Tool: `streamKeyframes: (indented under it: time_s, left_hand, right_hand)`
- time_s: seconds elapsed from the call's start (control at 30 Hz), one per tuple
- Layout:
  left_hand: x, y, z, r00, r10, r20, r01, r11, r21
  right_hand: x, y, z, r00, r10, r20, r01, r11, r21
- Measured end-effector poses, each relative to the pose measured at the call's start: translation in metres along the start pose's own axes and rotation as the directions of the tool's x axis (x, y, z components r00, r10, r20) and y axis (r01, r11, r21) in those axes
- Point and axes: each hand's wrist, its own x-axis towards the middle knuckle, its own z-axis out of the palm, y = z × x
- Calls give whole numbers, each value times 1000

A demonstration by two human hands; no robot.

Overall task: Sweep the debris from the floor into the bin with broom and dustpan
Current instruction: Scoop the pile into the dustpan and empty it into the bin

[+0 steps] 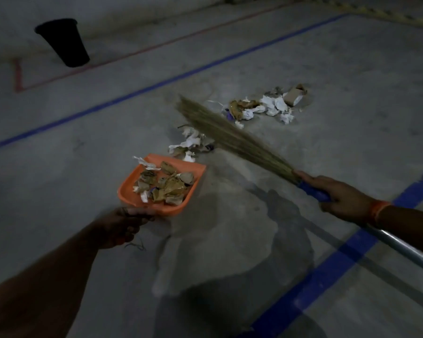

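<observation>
Two debris clusters remained: near scraps (189, 143) lay just beyond the dustpan (156, 186) lip, gripped by the left hand (122, 225); the right hand (340, 196) clasped the broom (230, 137), bristles pointing away, alongside them.

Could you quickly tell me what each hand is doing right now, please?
Left hand: closed, holding the orange dustpan.
Right hand: closed, holding the broom.

A dim hall: bare concrete floor (327, 69) with painted lines (156, 85).
</observation>
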Motion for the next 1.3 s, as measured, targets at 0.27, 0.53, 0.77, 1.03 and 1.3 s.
streamKeyframes:
  time_s: [0.27,0.53,0.77,1.03,1.3]
  left_hand:
    - [9,10,-49,992,-93,-82,94,996,9]
    - [45,33,-59,981,-193,-18,194,979,61]
    - [62,47,-38,987,-157,-28,158,985,66]
    - [54,26,-11,996,-83,-20,82,995,-65]
    - [37,14,1,994,-99,-47,100,995,10]
  right_hand:
    - [166,-29,-43,993,115,-2,-110,947,-302]
    - [219,-22,-22,940,242,240,-147,923,-355]
    - [175,-4,6,956,30,293,50,964,-262]
    - [108,-1,28,953,-133,271,170,978,-118]
    - [71,2,3,965,-181,191,205,972,-113]
